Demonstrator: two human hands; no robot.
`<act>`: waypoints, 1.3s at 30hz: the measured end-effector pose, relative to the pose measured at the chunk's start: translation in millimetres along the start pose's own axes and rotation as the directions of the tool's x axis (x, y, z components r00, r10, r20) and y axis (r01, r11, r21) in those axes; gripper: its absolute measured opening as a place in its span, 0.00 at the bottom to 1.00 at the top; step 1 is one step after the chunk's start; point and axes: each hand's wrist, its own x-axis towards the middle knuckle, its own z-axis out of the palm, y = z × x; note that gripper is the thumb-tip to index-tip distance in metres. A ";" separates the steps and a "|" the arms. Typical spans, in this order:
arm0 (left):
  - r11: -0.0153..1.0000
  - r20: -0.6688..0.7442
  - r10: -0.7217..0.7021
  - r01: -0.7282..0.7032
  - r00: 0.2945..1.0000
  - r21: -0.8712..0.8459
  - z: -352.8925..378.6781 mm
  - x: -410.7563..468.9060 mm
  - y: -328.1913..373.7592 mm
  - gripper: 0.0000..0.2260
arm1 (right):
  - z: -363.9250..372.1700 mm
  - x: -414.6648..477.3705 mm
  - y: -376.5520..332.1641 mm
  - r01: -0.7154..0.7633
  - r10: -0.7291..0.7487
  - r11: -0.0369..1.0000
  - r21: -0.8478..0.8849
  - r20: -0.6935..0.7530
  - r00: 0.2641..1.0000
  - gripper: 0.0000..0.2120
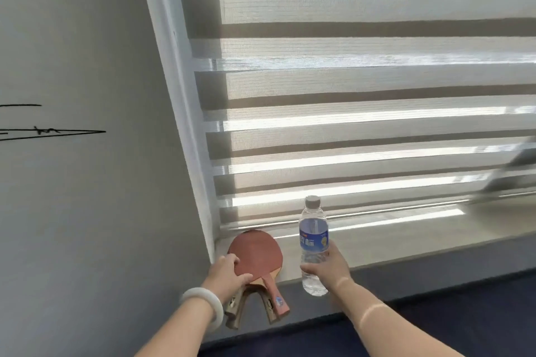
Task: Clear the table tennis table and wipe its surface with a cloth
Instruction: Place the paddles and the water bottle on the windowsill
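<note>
Your left hand (229,272) grips the stacked paddles (256,252), laying them on the windowsill (406,240) at 6 o'clock, handles overhanging. At their 3 o'clock, your right hand (327,266) wraps the upright water bottle (313,240), not yet set down, likely parking both off the table.
</note>
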 end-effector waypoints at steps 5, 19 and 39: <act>0.994 0.018 -0.112 0.112 0.994 -0.019 18.8 40.5 30.2 0.26 | -5.8 75.2 -0.3 0.015 -0.004 0.993 -0.113 0.094 0.996 0.22; 0.968 -0.018 -0.250 0.249 0.968 -0.039 46.0 100.1 48.8 0.25 | 25.1 154.1 6.7 0.031 -0.007 0.997 -0.066 0.333 0.943 0.25; 0.954 -0.080 -0.292 0.283 0.953 -0.104 73.5 106.4 45.1 0.27 | 37.9 173.7 19.7 -0.076 0.137 0.980 -0.183 0.352 0.926 0.32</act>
